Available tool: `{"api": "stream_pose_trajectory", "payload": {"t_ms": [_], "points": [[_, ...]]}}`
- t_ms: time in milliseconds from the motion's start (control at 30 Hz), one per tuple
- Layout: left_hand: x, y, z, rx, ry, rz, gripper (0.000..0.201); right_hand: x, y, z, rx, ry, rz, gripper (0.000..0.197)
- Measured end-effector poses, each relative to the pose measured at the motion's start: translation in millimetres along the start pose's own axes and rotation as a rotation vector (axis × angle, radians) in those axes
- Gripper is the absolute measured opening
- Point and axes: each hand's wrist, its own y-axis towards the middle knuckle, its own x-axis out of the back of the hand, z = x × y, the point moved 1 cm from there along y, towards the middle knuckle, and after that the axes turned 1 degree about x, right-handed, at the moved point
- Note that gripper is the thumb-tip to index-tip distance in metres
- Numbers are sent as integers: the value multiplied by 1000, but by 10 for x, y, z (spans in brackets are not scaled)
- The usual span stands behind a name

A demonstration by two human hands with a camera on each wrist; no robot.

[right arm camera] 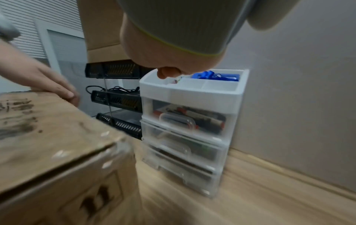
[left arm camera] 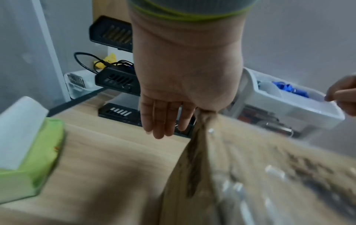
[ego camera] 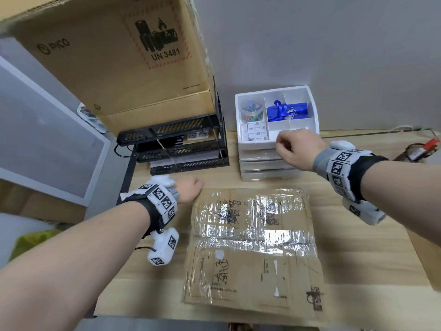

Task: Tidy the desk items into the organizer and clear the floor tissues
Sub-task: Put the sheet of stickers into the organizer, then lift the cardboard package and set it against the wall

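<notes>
The white organizer (ego camera: 315,115) stands at the back of the wooden desk, with open compartments on top and clear drawers below. A blue lanyard badge (ego camera: 286,111), a tub of coloured pins (ego camera: 251,111) and a small white packet (ego camera: 255,132) lie in the compartments. My right hand (ego camera: 284,145) hovers over the front right compartment with its fingers curled and thumb against forefinger; I see nothing between them. My left hand (ego camera: 198,185) rests with straight fingers on the far left corner of a flat taped cardboard box (ego camera: 250,247). No floor tissues are in view.
A black stacked paper tray (ego camera: 176,149) sits left of the organizer, with a large cardboard carton (ego camera: 119,56) on top. A green tissue box (left arm camera: 29,152) stands at the desk's left. A red and black object (ego camera: 422,149) lies at the far right by the wall.
</notes>
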Motion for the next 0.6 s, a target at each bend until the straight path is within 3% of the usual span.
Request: {"api": "stream_pose_trajectory", "payload": {"t_ms": [67,133,233,300,400,467,600], "points": [[-114,-63,173,53,-110,29,52,-75,-178,-143,-87,-22,73,14],[-219,-109,294,106,-236,44,60,-233,-337,-288,-229,-26,269,19],[-341,-171,344,150,-366,68,76,-561,-606,-444,-628,293,577,27],[-400,-173,383,150,-398,72,87,-647,-737,-463,-833,544,569,31],[-522,-171,492,204,-427,123,94,-672,-839,-420,-949,677,496,35],[-639,-165,543,270,-463,194,83,-662,-898,-412,-1004,765,539,45],[-848,-232,628,359,-536,330,44,-696,-1104,-534,-1047,973,751,91]]}}
